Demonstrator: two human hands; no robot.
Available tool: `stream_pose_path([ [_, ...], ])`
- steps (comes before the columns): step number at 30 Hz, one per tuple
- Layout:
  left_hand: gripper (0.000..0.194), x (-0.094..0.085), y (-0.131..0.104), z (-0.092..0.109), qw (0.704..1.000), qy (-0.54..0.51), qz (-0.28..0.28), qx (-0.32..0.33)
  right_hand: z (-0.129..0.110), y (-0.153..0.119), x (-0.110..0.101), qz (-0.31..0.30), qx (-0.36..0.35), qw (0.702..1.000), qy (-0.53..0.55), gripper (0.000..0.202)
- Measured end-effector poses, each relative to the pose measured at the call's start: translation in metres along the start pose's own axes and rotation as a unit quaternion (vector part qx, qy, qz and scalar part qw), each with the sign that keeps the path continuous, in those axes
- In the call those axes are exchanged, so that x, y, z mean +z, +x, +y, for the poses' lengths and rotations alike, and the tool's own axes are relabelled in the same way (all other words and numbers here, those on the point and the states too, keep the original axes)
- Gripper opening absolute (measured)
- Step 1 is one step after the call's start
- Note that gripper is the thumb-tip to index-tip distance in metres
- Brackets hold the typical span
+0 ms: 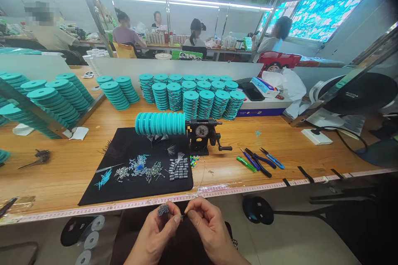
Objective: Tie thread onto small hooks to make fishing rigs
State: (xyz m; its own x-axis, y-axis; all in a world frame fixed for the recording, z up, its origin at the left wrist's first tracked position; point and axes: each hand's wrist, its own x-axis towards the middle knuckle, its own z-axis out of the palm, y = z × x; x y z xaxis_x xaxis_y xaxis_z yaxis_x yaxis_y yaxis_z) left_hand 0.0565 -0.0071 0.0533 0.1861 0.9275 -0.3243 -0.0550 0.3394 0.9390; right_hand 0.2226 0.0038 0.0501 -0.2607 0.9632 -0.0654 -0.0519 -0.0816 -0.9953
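Observation:
My left hand (160, 230) and my right hand (207, 227) meet just off the table's front edge, thumbs and forefingers pinched. Between the fingertips is a tiny dark piece, too small to name. A grey, bumpy finger cover or bundle (163, 209) sits at a finger of my left hand. Beyond the hands, a black mat (133, 188) bears blue-clear plastic pieces (139, 165), small metal parts (122, 173), teal sticks (105, 178) and rows of grey cylinders (178, 169). Behind it stands a black hand-cranked winder (202, 134) carrying several teal spools (160, 124).
Stacks of teal spools (189, 99) line the back of the wooden table (224, 174). To the right lie pliers (259, 161), tweezers (272, 158) and a green-handled tool (246, 164). A measuring tape (124, 205) runs along the front edge. Several people sit at benches beyond.

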Motion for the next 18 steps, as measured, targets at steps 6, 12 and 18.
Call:
stream_pose_path([
  [6,0.045,0.002,0.0001,-0.0035,0.999,-0.034,-0.008,-0.01,0.0024,0.0002,-0.0018,-0.003,0.007,1.0,-0.004,0.025],
  [12,0.047,0.0042,0.0005,0.0009,0.999,-0.039,-0.005,-0.015,0.0011,-0.0025,-0.0012,-0.009,0.013,1.0,0.01,0.025],
  [18,0.047,0.0073,-0.0006,0.0022,0.999,-0.046,0.019,-0.017,-0.001,-0.0013,-0.0026,-0.01,0.014,1.0,0.013,0.027],
])
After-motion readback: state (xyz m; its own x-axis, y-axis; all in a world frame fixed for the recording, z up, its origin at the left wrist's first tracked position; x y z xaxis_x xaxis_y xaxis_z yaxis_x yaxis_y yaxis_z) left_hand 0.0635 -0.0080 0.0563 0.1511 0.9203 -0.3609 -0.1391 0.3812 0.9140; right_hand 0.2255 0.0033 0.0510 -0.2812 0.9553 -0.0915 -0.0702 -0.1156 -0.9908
